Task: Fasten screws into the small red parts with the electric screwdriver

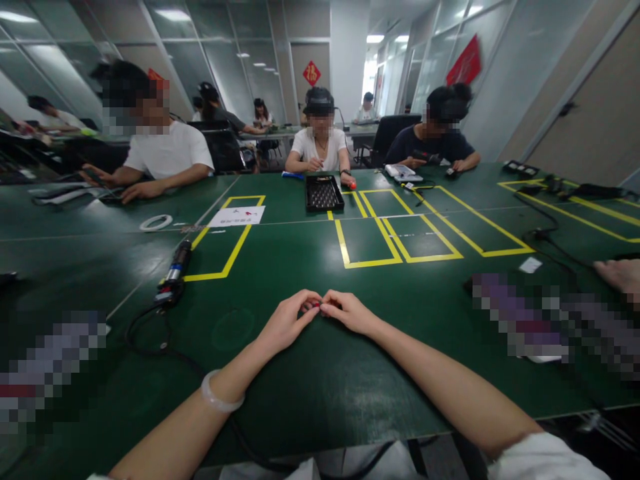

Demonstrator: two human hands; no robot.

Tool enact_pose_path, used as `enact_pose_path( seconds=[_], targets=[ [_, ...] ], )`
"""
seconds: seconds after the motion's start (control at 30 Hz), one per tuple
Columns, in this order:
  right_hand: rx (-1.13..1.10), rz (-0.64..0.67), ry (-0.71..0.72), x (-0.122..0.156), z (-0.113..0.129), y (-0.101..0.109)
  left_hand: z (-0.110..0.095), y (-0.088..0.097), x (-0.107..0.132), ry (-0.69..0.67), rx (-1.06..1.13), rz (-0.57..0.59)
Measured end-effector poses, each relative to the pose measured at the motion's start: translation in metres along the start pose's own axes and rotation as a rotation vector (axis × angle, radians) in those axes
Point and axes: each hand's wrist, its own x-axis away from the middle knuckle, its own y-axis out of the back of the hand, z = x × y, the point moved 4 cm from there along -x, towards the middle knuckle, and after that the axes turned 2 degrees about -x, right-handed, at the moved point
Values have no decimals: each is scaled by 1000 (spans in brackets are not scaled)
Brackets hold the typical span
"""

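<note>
Over the green table (300, 373), my left hand (295, 317) and my right hand (347, 311) meet at the fingertips. Between them shows a small red piece (317, 305), too small to name and mostly covered by fingers. The left thumb and fingers pinch it, while the right thumb and forefinger close against its right side. A pale bangle (220, 393) circles my left wrist.
Yellow tape outlines (373, 265) mark the table ahead. A black tray (324, 193) stands before a person opposite. To the left lie a cylindrical tool (176, 267) with a cable, a tape roll (156, 223) and a paper sheet (237, 216). Other people sit around.
</note>
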Motion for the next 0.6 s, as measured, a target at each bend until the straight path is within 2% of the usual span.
enact_pose_path(
  seconds=[0.27, 0.4, 0.6],
  targets=[
    [-112, -6, -10, -1, -3, 0, 3, 1, 1, 1, -113, -36],
    [-164, -20, -14, -1, -4, -1, 5, 3, 1, 31, -94, -28],
    [-104, -17, 16, 0, -6, 0, 6, 2, 1, 62, -25, 30]
  ],
)
